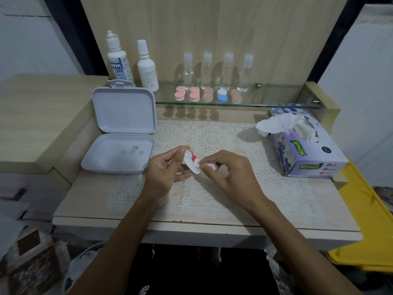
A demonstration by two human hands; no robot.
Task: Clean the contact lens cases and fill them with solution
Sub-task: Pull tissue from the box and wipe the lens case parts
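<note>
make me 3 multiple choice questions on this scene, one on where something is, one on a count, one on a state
1. Where is the tissue box?
A. right side of the table
B. on the glass shelf
C. inside the white box

2. How many clear bottles stand on the glass shelf?
A. two
B. four
C. six

3. What state is the white box in?
A. shut
B. upside down
C. open, lid up

Answers:
1. A, it sits on the lace mat at the right edge.
2. B, four stand in a row behind the lens cases.
3. C, its lid stands raised behind the tray.
</note>
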